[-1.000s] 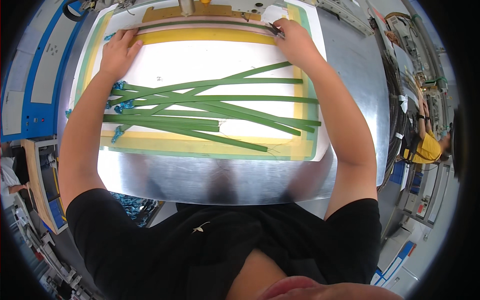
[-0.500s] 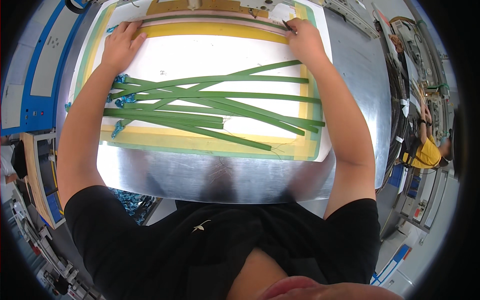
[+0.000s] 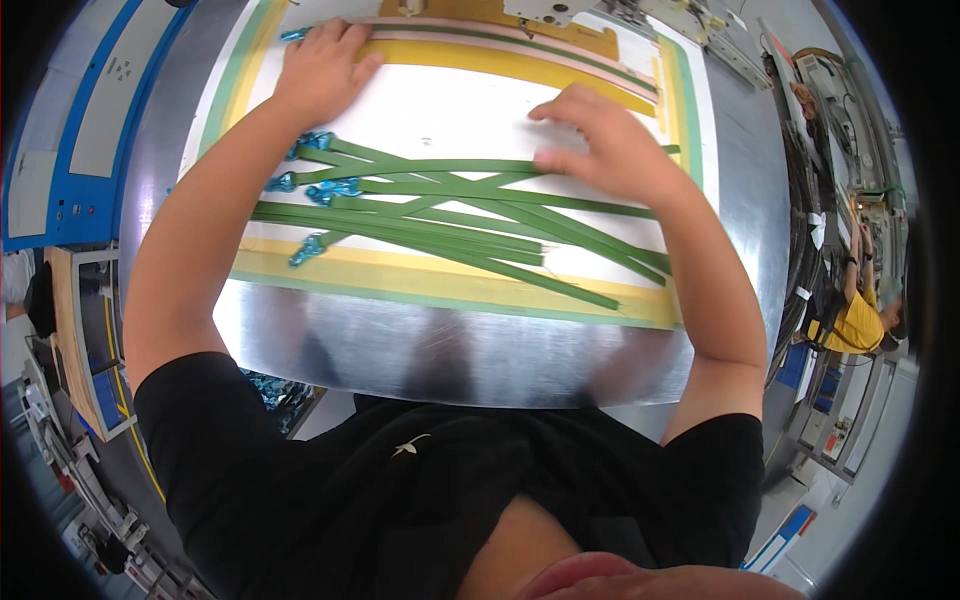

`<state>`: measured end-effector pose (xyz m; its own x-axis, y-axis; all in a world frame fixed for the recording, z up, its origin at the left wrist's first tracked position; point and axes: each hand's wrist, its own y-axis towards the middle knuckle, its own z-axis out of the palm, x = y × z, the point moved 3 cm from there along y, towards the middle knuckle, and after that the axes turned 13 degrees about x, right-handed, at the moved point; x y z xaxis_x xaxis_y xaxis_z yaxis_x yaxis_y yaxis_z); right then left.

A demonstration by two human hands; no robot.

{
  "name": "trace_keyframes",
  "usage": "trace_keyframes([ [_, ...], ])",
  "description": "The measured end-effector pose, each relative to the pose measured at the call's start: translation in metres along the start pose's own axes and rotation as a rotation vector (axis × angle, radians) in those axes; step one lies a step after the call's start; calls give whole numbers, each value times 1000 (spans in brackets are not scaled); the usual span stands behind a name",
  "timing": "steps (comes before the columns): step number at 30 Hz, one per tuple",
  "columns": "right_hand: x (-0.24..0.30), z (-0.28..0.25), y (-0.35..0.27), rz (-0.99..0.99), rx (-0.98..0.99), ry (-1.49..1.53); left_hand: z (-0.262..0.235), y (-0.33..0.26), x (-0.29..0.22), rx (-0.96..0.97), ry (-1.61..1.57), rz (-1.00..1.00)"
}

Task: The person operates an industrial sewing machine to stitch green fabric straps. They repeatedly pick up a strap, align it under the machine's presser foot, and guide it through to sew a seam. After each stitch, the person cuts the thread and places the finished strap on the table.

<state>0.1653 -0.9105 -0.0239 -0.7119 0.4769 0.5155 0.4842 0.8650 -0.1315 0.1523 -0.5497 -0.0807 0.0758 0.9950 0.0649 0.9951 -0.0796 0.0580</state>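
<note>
My left hand (image 3: 325, 75) lies flat with fingers stretched over the left end of a long yellow-and-pink template (image 3: 470, 58). A narrow green strap (image 3: 530, 43) runs along the template's slot, and a shiny blue wrapped end (image 3: 294, 34) shows beside my left fingertips. My right hand (image 3: 605, 140) hovers at the right over several loose green straps (image 3: 440, 190), its thumb and index finger apart. Nothing shows between them; the palm is hidden. The loose straps lie crossed on the white sheet, some with crumpled blue wrapping (image 3: 333, 190) at their left ends.
A white board edged with yellow and green tape (image 3: 400, 278) lies on a shiny metal table (image 3: 400, 345). Machine parts (image 3: 550, 12) stand at the far edge. A blue cabinet (image 3: 85, 130) is at the left. Far right, a person in yellow (image 3: 858, 320) works beside other equipment.
The board, template and straps have slid right, my left hand along with them. My right hand has left the template's right end and come nearer; the small dark tool it held no longer shows.
</note>
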Motion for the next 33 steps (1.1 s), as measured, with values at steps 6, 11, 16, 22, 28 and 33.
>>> trace_keyframes([
  [6, 76, 62, 4, 25, 202, -219, -7, 7, 11, 82, -19, 228],
  [11, 71, 73, 23, 51, 215, -232, 1, 7, 54, 94, -49, 318],
  [16, 91, 54, 45, 70, 268, -160, 16, -16, 83, 58, -185, 362],
  [22, 92, 33, 148, 250, -221, -91, 5, -29, 98, 67, -136, 439],
  [28, 73, 64, 224, 433, -419, -264, -11, -36, 94, 112, -126, 379],
  [33, 68, 70, 221, 431, -425, -193, -18, -33, 73, 156, -111, 263],
])
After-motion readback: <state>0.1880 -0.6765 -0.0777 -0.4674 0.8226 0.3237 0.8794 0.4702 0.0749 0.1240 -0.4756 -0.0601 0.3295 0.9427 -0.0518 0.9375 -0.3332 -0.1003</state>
